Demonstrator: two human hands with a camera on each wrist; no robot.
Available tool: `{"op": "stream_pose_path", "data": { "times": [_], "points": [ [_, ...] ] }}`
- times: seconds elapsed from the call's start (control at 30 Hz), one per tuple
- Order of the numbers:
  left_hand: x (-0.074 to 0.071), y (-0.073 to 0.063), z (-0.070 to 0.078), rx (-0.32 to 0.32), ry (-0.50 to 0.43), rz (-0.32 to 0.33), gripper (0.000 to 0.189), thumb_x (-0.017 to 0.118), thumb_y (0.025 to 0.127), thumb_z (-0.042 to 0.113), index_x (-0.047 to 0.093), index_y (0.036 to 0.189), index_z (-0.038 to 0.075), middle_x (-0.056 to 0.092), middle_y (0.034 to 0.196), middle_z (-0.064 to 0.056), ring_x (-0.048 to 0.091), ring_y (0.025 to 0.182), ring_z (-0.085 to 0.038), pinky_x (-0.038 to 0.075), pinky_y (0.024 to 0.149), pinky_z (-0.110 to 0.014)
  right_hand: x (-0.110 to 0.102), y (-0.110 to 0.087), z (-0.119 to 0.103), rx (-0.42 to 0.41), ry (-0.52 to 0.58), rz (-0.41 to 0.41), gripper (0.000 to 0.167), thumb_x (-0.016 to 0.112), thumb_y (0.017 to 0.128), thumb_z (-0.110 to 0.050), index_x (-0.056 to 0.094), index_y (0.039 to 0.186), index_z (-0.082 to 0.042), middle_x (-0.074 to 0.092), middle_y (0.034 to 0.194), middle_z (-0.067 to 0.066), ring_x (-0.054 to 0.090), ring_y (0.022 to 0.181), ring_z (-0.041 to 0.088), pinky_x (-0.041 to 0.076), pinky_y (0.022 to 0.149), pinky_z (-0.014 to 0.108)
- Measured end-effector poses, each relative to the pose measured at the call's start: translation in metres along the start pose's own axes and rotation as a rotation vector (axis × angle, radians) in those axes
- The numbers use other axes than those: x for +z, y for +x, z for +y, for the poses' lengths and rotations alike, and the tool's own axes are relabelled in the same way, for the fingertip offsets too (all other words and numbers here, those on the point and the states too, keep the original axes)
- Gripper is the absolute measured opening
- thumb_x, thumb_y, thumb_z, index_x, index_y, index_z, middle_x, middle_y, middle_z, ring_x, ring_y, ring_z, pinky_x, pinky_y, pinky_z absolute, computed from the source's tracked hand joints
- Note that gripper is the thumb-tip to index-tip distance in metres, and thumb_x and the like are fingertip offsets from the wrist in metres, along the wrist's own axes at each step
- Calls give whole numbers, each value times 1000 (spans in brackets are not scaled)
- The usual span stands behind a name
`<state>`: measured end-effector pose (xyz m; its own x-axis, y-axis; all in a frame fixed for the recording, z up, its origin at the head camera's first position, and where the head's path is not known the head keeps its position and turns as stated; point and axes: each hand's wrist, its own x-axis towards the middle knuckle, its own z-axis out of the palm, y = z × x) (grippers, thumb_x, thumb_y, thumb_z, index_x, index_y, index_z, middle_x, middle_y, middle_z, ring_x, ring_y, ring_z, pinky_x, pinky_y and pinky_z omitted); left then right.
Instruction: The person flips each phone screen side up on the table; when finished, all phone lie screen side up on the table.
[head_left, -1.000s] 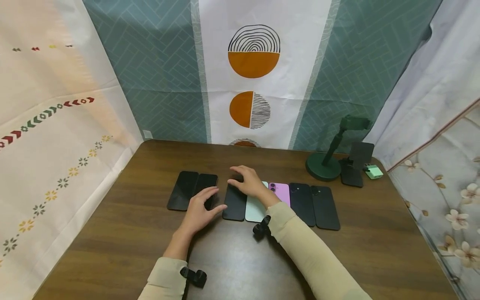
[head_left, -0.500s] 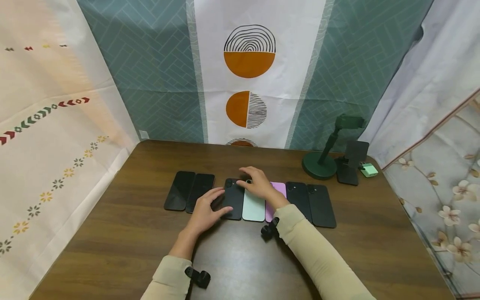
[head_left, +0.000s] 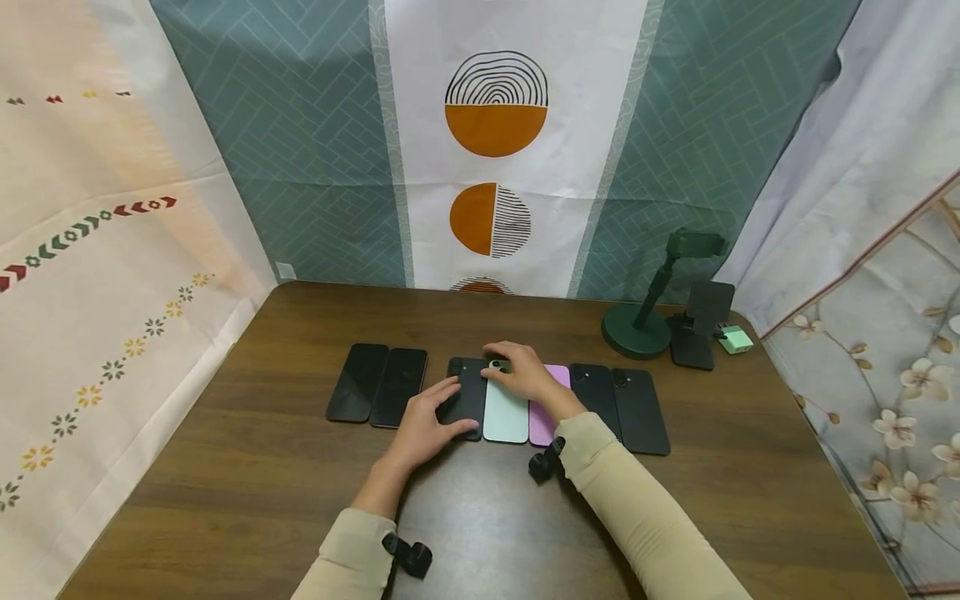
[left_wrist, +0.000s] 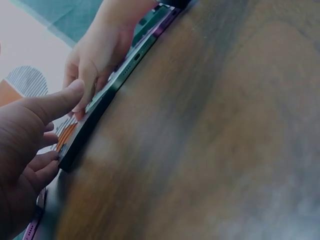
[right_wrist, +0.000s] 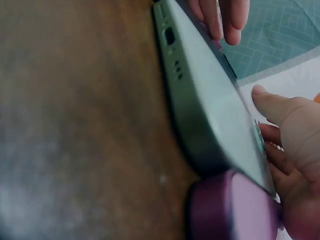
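A row of phones lies on the table. My left hand [head_left: 425, 423] is at the left side of a black phone [head_left: 471, 400], fingertips at its left edge and thumb over its lower part. My right hand [head_left: 527, 377] reaches over the upper end of the mint-green phone [head_left: 506, 415] beside it, thumb and fingers spread near its camera. In the right wrist view, the mint phone's port end [right_wrist: 172, 45] shows close up, with the right thumb [right_wrist: 267, 104] held above its face. A pink phone [head_left: 542, 425] lies partly under my right wrist.
Two dark phones, a left one [head_left: 358, 383] and a right one [head_left: 400, 387], lie left of my hands. Two black phones, one nearer [head_left: 596, 396] and one farther [head_left: 642, 412], end the row. Behind them stand a green lamp-like stand [head_left: 637, 329], a black phone holder [head_left: 701, 325] and a mint-green block [head_left: 735, 338].
My right hand has moved right, from the black phone's top to the mint phone's. My left hand has shifted right, up to the black phone. The head view has turned slightly.
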<state>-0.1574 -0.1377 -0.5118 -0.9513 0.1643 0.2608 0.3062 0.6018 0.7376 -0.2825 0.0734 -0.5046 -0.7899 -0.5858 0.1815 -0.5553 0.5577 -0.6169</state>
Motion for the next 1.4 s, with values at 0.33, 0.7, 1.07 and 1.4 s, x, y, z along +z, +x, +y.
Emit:
{"op": "stream_pose_path", "data": {
  "times": [0.33,0.7,1.07,1.4],
  "points": [
    [6,2,-2,-21,10,-40,82,93,73,32,59,136,-8,52,149,-14,42,143,-32,37,114,-50,1,-1,2,17,-24,-65,61,78,91,-29,58,142,-4,62,139,13,55,132,29,43,110,45],
    [8,1,1,-40,37,-121,98,97,64,37,54,141,-7,44,156,-14,29,150,-33,32,116,-55,1,-3,-1,-25,-15,-92,53,75,93,-27,61,140,-6,62,139,12,57,130,29,44,109,46],
    [7,1,0,-44,23,-86,97,97,63,38,57,139,-6,47,153,-15,33,148,-35,33,115,-57,1,-1,-4,76,94,-92,53,75,93,-32,63,138,-8,64,136,10,56,131,27,42,111,46],
    [5,1,-1,-48,44,-68,94,96,65,42,60,137,-4,51,150,-13,37,146,-30,32,114,-61,-2,0,0,51,206,-57,43,63,92,6,64,134,-3,66,133,12,54,132,28,37,115,49]
  ]
}}
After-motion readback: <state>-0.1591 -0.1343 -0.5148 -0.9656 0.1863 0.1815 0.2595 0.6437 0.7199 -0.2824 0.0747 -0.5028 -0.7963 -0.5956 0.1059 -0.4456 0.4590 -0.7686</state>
